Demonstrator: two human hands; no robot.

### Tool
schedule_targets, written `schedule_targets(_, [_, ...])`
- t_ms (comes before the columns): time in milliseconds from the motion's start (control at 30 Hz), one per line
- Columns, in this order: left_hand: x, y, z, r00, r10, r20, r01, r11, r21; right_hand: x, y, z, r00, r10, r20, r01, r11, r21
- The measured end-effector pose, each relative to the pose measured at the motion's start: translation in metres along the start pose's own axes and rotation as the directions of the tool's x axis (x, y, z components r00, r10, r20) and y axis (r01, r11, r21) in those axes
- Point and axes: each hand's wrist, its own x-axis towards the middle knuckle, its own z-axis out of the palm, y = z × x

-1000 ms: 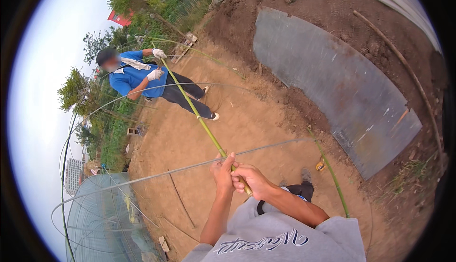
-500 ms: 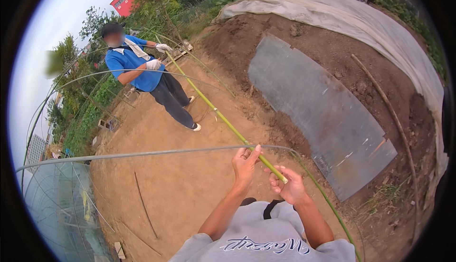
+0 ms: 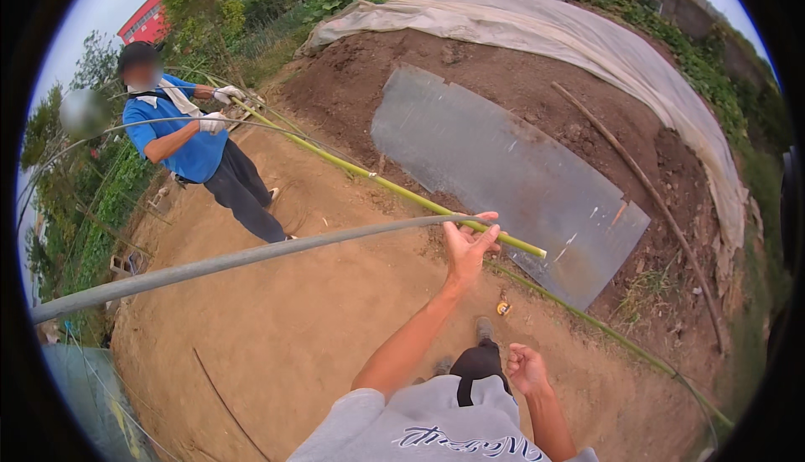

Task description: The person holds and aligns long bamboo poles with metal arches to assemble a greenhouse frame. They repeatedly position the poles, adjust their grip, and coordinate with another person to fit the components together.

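Observation:
A long green bamboo pole [image 3: 411,194] slants from the upper left to its cut end just past my left hand [image 3: 471,248]. That hand is closed around the pole, where a bent grey rod [image 3: 251,254] crosses it. Lower down, near my body, my right hand [image 3: 527,368] is away from the pole with its fingers curled in; nothing shows in it. At the pole's far end, a person in a blue shirt [image 3: 194,147] grips it with white-gloved hands [image 3: 220,108].
A grey sheet [image 3: 503,177] lies on the dark soil mound, with a brown stick [image 3: 641,181] and whitish plastic film [image 3: 537,22] beyond. Another green pole [image 3: 612,332] runs toward the lower right. A yellow tape measure [image 3: 503,307] lies on the ground near my foot.
My right hand has left the pole's near end and dropped toward my body. My left hand stays on the pole, and the view has turned to the right.

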Motion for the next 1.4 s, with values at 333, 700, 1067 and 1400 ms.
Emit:
schedule_targets(333, [-0.006, -0.002, 0.006, 0.999, 0.028, -0.026, -0.030, 0.997, -0.076, -0.053, 0.059, -0.059, 0.977, -0.098, -0.188, 0.115, 0.990, 0.083])
schedule_targets(700, [0.014, -0.031, -0.006, 0.995, 0.086, -0.041, -0.079, 0.984, 0.159, -0.114, -0.018, -0.134, 0.816, -0.422, -0.394, 0.463, 0.886, 0.010])
schedule_targets(1067, [0.027, -0.040, -0.022, 0.991, 0.114, 0.070, -0.129, 0.949, 0.289, -0.273, -0.106, -0.246, 0.076, -0.763, -0.641, 0.859, 0.377, -0.347])
schedule_targets(1400, [0.051, -0.055, -0.049, 0.999, 0.037, -0.013, -0.033, 0.966, 0.255, -0.302, -0.152, -0.306, -0.255, -0.818, -0.515, 0.557, 0.311, -0.770])
